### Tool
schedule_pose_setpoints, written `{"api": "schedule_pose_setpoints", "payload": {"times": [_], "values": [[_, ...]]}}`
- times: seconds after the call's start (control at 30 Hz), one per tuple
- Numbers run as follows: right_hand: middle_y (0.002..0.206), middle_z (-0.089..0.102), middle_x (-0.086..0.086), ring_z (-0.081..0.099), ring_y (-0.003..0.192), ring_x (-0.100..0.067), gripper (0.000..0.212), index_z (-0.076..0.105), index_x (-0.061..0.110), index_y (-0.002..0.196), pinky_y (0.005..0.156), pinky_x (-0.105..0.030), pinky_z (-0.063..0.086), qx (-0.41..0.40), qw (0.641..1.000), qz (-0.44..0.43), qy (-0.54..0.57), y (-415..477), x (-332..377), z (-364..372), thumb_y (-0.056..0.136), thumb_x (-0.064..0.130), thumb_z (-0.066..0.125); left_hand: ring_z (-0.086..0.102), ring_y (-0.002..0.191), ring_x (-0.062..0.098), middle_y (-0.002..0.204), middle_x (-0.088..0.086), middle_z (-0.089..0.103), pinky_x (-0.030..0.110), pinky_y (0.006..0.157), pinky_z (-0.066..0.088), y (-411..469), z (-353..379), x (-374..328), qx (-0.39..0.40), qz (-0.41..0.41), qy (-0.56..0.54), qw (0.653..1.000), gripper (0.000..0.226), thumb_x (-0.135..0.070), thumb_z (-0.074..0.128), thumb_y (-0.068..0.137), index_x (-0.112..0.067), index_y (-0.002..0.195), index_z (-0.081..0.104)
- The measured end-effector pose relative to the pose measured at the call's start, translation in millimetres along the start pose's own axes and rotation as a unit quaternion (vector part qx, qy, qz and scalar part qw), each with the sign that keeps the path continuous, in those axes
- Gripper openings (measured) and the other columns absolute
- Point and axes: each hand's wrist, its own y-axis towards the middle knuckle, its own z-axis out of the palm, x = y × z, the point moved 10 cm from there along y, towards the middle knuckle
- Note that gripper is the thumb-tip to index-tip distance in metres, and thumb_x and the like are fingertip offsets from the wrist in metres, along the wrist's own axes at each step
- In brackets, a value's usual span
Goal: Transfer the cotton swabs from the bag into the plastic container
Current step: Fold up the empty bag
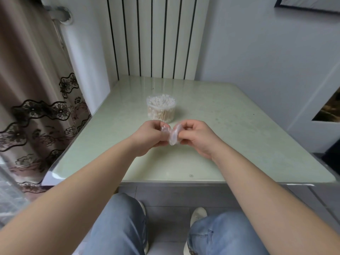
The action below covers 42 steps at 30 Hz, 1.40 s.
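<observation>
A round clear plastic container [161, 109] stands on the pale green table [230, 129], packed with upright cotton swabs [161, 101], their white tips at the top. Just in front of it, above the table, both hands pinch a small crumpled clear plastic bag [173, 135]. My left hand [149, 137] grips the bag's left side and my right hand [197, 135] grips its right side. The bag looks squashed flat between them; I see no swabs in it.
A white radiator [154, 37] and wall stand behind the table. A patterned curtain [36, 100] hangs at the left. My knees in jeans [121, 227] and shoes show below the table's front edge [184, 182].
</observation>
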Motion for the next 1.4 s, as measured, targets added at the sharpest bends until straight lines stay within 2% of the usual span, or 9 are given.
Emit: {"api": "schedule_pose_setpoints", "payload": {"times": [0.13, 0.23, 0.37, 0.5, 0.77, 1.0, 1.1, 1.27, 1.4], "values": [[0.089, 0.065, -0.002, 0.061, 0.081, -0.015, 0.014, 0.068, 0.014, 0.086, 0.072, -0.030, 0.050, -0.033, 0.995, 0.035, -0.082, -1, -9, -12, 0.081, 0.003, 0.075, 0.069, 0.075, 0.019, 0.094, 0.012, 0.063, 0.028, 0.077, 0.061, 0, 2, -5, -0.011, 0.008, -0.047, 0.999, 0.021, 0.012, 0.064, 0.089, -0.006, 0.099, 0.061], [0.092, 0.063, -0.015, 0.066, 0.083, -0.026, 0.015, 0.062, 0.006, 0.092, 0.071, -0.035, 0.060, 0.019, 0.997, 0.075, 0.010, -6, -14, -1, 0.086, -0.007, 0.065, 0.069, 0.076, 0.018, 0.094, 0.012, 0.064, 0.026, 0.076, 0.059, -4, 12, -10, 0.016, 0.011, -0.042, 0.999, 0.024, 0.015, 0.058, 0.090, -0.004, 0.105, 0.062], [0.088, 0.058, -0.016, 0.062, 0.071, -0.028, 0.024, 0.058, 0.007, 0.087, 0.058, -0.030, 0.056, -0.051, 0.997, 0.050, 0.010, -2, -8, -16, 0.083, -0.017, 0.054, 0.072, 0.096, 0.022, 0.105, 0.010, 0.071, 0.028, 0.088, 0.059, -7, 18, -11, 0.061, 0.021, -0.109, 0.992, 0.033, 0.009, 0.060, 0.089, -0.005, 0.118, 0.063], [0.078, 0.057, -0.010, 0.062, 0.057, -0.020, 0.027, 0.056, 0.010, 0.088, 0.053, -0.028, 0.054, -0.080, 0.996, -0.001, -0.035, -3, 0, -19, 0.082, -0.016, 0.063, 0.073, 0.097, 0.027, 0.117, 0.016, 0.069, 0.041, 0.095, 0.058, -6, 16, -17, -0.012, 0.091, 0.047, 0.995, 0.030, 0.001, 0.077, 0.083, -0.011, 0.110, 0.070], [0.092, 0.072, -0.014, 0.071, 0.081, -0.025, 0.013, 0.071, 0.000, 0.092, 0.078, -0.031, 0.060, -0.011, 0.996, -0.032, 0.086, -10, 5, -23, 0.085, -0.010, 0.067, 0.073, 0.083, 0.024, 0.089, 0.009, 0.073, 0.030, 0.083, 0.061, -4, 8, -27, -0.097, 0.103, -0.030, 0.989, 0.012, 0.007, 0.074, 0.084, -0.003, 0.089, 0.074], [0.080, 0.064, -0.014, 0.064, 0.067, -0.022, 0.014, 0.062, 0.006, 0.087, 0.058, -0.027, 0.055, -0.162, 0.978, -0.011, 0.133, -12, 3, -72, 0.087, -0.006, 0.068, 0.067, 0.112, 0.006, 0.126, -0.002, 0.069, 0.029, 0.103, 0.052, -7, 64, -56, -0.034, 0.241, 0.227, 0.943, 0.045, -0.016, 0.075, 0.090, -0.017, 0.134, 0.065], [0.081, 0.067, -0.011, 0.067, 0.071, -0.022, 0.014, 0.063, 0.011, 0.087, 0.056, -0.029, 0.051, -0.172, 0.979, -0.014, 0.111, -21, 7, -87, 0.085, 0.000, 0.071, 0.063, 0.098, 0.001, 0.116, 0.000, 0.060, 0.020, 0.097, 0.050, -12, 78, -73, -0.081, 0.311, 0.291, 0.901, 0.038, -0.025, 0.077, 0.090, -0.024, 0.128, 0.071], [0.086, 0.068, -0.010, 0.065, 0.087, -0.024, 0.005, 0.067, 0.008, 0.090, 0.067, -0.034, 0.052, -0.109, 0.986, -0.040, 0.116, -39, 22, -107, 0.093, 0.008, 0.064, 0.066, 0.081, 0.010, 0.091, -0.006, 0.060, 0.033, 0.086, 0.055, -6, 98, -81, -0.079, 0.302, 0.256, 0.915, 0.022, -0.030, 0.071, 0.094, -0.031, 0.116, 0.077], [0.099, 0.068, -0.011, 0.067, 0.091, -0.025, 0.014, 0.065, 0.009, 0.093, 0.073, -0.034, 0.056, -0.101, 0.990, -0.076, 0.062, -58, 31, -136, 0.088, -0.004, 0.068, 0.065, 0.085, -0.006, 0.092, -0.016, 0.072, 0.023, 0.086, 0.050, 4, 127, -78, -0.066, 0.262, 0.198, 0.942, 0.022, -0.032, 0.069, 0.096, -0.027, 0.114, 0.078]]}}
